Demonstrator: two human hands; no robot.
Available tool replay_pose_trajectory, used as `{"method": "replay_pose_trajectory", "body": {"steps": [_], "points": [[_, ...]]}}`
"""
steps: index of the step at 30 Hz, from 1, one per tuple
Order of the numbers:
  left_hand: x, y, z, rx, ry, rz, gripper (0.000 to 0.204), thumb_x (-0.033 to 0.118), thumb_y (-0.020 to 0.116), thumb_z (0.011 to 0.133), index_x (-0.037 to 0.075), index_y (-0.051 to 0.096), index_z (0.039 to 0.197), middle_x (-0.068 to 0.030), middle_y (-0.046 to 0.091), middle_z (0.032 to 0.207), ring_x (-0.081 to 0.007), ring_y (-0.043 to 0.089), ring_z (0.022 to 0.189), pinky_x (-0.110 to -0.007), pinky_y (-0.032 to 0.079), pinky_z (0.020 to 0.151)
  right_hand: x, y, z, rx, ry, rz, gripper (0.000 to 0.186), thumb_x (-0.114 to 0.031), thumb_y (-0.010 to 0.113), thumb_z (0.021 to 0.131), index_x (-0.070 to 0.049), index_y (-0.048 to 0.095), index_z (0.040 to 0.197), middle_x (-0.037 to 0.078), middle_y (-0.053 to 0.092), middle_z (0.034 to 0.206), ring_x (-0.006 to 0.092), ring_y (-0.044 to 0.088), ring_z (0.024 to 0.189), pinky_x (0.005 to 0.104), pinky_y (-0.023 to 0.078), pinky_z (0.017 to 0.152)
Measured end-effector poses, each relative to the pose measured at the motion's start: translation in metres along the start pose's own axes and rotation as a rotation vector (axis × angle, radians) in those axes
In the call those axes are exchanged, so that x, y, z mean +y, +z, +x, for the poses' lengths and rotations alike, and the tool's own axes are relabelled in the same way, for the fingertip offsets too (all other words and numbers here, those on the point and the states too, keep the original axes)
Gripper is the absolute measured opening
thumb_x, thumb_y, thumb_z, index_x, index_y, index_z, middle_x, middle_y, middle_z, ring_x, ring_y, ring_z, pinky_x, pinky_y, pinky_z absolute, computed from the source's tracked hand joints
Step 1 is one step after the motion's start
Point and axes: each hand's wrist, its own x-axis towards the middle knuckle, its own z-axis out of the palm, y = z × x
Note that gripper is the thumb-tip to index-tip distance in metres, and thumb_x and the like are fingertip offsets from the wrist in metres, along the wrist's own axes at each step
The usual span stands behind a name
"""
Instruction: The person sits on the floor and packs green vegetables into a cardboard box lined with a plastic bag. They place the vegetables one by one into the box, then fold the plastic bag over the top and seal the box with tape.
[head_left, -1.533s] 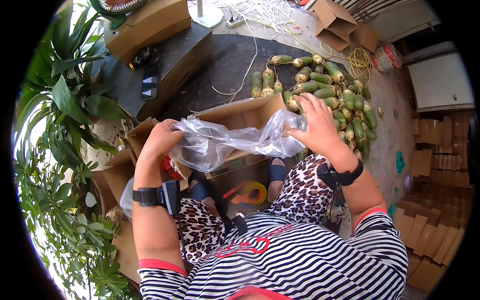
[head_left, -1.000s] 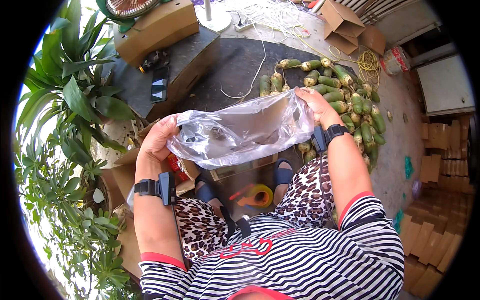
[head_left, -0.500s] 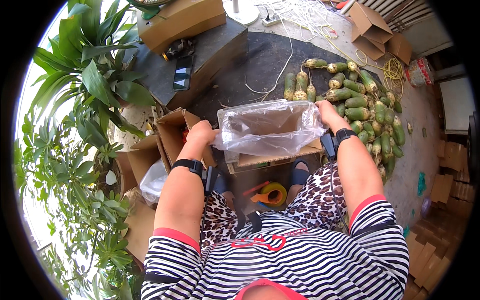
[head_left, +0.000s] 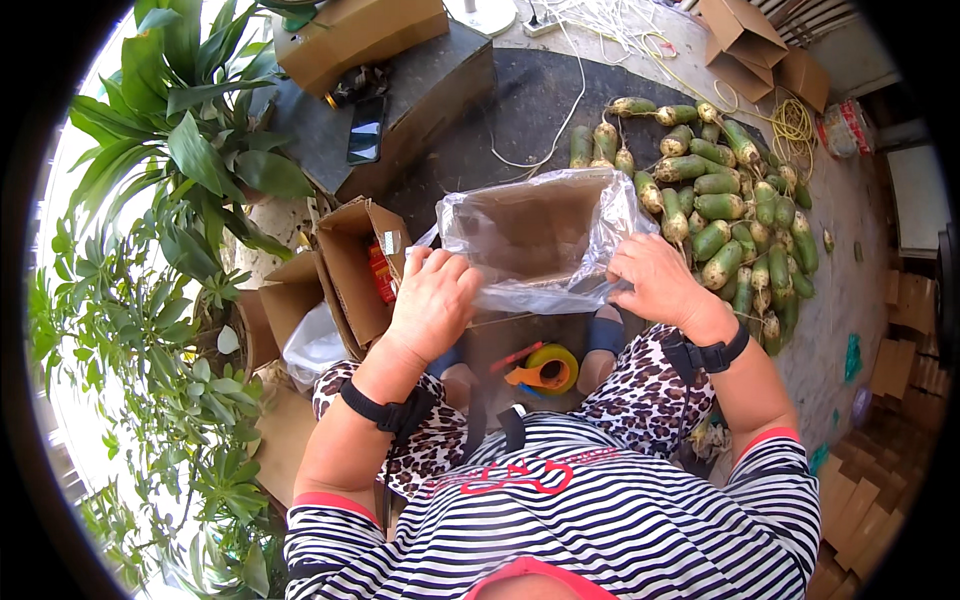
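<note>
A cardboard box (head_left: 525,220) sits in front of me, lined with a clear plastic bag (head_left: 545,298) draped over its rim. At the box's near left corner, my left hand (head_left: 432,295) is closed on the bag's edge, fingertips partly hidden. My right hand (head_left: 650,280) grips the bag at the near right corner, fingers bent over the plastic. Below the box, between my feet, lies an orange tape dispenser (head_left: 540,372) with yellow tape.
Green-and-white radishes (head_left: 720,205) are heaped at the right. Open cartons (head_left: 340,295) and leafy plants (head_left: 185,150) line the left. A dark block (head_left: 430,90) holds a phone (head_left: 366,130). Cables (head_left: 650,45) lie behind; flat cardboard (head_left: 865,510) is stacked at lower right.
The bag, earlier stretched between my hands above the box, now lines it and hangs over the rim. Both hands have moved to the box's near corners, lower in the picture.
</note>
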Motion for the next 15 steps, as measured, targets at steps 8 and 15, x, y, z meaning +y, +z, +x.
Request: {"method": "replay_pose_trajectory", "body": {"steps": [8,15], "points": [[0.015,0.033,-0.025,0.095,-0.139,-0.035,0.022,0.020,0.073,0.077,0.003,0.060,0.084,-0.0122,0.064,0.097,-0.0322,0.060,0.099,-0.043,0.045,0.094,0.008,0.009,-0.015,0.055,0.101,-0.035,0.017,-0.025,0.075,0.074,-0.010,0.067,0.076,0.008,0.066,0.079,0.0286,0.065,0.081,0.0402,0.049,0.076],[0.014,0.045,-0.018,0.094,-0.805,-0.780,0.055,0.030,0.075,0.084,-0.003,0.053,0.122,-0.0172,0.067,0.099,-0.0280,0.068,0.083,-0.037,0.055,0.078,0.004,-0.028,-0.005,-0.293,0.267,0.030,0.018,-0.026,0.066,0.083,-0.011,0.074,0.086,0.009,0.071,0.084,0.0318,0.068,0.087,0.0438,0.052,0.082]]}}
